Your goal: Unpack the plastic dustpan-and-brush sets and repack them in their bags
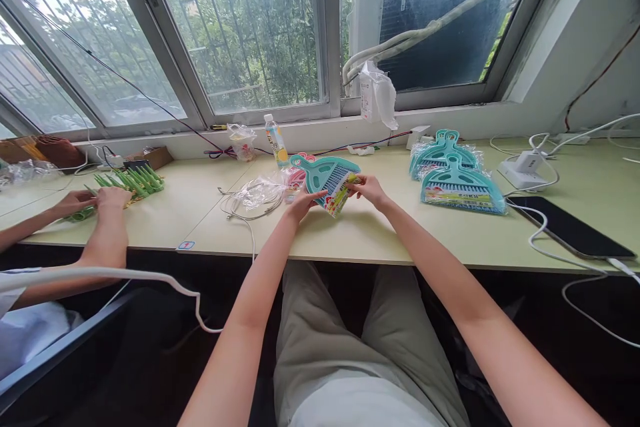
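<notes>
A teal mini dustpan and brush set (pixel 333 171) is held tilted above the table between my two hands. My left hand (pixel 304 204) is closed on its lower left edge, with the thumb on the front. My right hand (pixel 369 191) pinches the printed card (pixel 338 195) at the right side of the set. Partly hidden behind it lies a pink set (pixel 295 177). To the right, several teal sets in clear wrapping (pixel 463 185) are stacked with printed cards on their fronts.
On the left, a co-worker's hands (pixel 107 199) handle green bundled items (pixel 137 180). A coiled white cable (pixel 250 203), a drink bottle (pixel 276 140), a phone (pixel 575 227) and a white charger (pixel 527 165) are on the table (pixel 385 233). Windows rise behind it.
</notes>
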The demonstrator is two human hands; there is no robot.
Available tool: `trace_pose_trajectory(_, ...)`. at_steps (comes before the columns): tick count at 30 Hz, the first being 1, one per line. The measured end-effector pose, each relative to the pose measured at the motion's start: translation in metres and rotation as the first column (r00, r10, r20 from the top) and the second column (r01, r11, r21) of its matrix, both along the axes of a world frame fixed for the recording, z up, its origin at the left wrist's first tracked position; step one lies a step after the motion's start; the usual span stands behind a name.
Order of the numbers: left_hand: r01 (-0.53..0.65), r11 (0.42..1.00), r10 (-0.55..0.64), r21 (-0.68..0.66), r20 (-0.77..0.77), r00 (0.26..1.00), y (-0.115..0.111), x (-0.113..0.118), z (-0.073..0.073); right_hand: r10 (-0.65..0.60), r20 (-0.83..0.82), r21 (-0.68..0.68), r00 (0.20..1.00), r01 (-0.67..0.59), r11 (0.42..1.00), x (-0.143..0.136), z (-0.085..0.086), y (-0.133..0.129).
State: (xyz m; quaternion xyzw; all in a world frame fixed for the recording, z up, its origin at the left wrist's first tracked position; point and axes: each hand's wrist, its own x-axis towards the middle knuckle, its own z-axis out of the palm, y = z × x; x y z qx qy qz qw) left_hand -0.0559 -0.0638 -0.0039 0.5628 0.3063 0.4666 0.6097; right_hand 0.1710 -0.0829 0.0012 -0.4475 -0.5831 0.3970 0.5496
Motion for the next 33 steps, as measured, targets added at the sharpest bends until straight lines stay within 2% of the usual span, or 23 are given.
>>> trace_pose_trajectory(8, 0.096, 0.993, -0.090, 0.061, -0.098, 0.991, -0.006, 0.004, 0.003, -0.213, 0.106, 0.128, 0.971, 0.199, 0.972, 0.002, -0.008, 0.007)
trace_pose_trajectory(13, 0.052, 0.996, -0.048, 0.070, -0.058, 0.997, -0.001, 0.004, -0.001, -0.230, 0.220, 0.210, 0.948, 0.184, 0.960, -0.002, -0.008, 0.004)
trace_pose_trajectory(18, 0.029, 0.998, -0.029, 0.047, -0.011, 1.000, 0.004, 0.003, -0.003, -0.270, 0.195, 0.248, 0.943, 0.219, 0.944, -0.006, -0.005, 0.001)
trace_pose_trajectory(22, -0.001, 0.998, -0.002, 0.069, 0.043, 0.999, 0.005, 0.002, -0.004, -0.411, 0.210, 0.273, 0.887, 0.350, 0.896, -0.005, -0.003, -0.001)
trace_pose_trajectory(24, -0.016, 0.997, 0.012, 0.081, 0.056, 0.998, 0.005, 0.002, -0.005, -0.438, 0.157, 0.196, 0.885, 0.407, 0.892, -0.005, -0.003, -0.002)
trace_pose_trajectory(26, -0.023, 0.996, 0.019, 0.090, 0.052, 0.998, 0.005, 0.002, -0.005, -0.337, 0.065, 0.032, 0.939, 0.335, 0.942, -0.006, -0.005, -0.003)
trace_pose_trajectory(28, -0.020, 0.996, 0.017, 0.089, 0.037, 0.999, 0.004, 0.002, -0.005, -0.115, -0.036, -0.132, 0.993, 0.109, 0.985, -0.007, -0.007, -0.004)
trace_pose_trajectory(30, -0.003, 0.997, 0.001, 0.079, 0.025, 1.000, 0.003, 0.002, -0.004, 0.075, -0.118, -0.216, 0.990, -0.100, 0.971, -0.010, -0.010, -0.005)
trace_pose_trajectory(31, 0.004, 0.997, -0.006, 0.075, 0.023, 1.000, 0.002, 0.002, -0.004, 0.123, -0.147, -0.233, 0.981, -0.155, 0.960, -0.011, -0.010, -0.005)
trace_pose_trajectory(33, 0.010, 0.997, -0.012, 0.075, 0.028, 1.000, 0.002, 0.003, -0.003, 0.137, -0.197, -0.243, 0.971, -0.184, 0.953, -0.012, -0.011, -0.006)
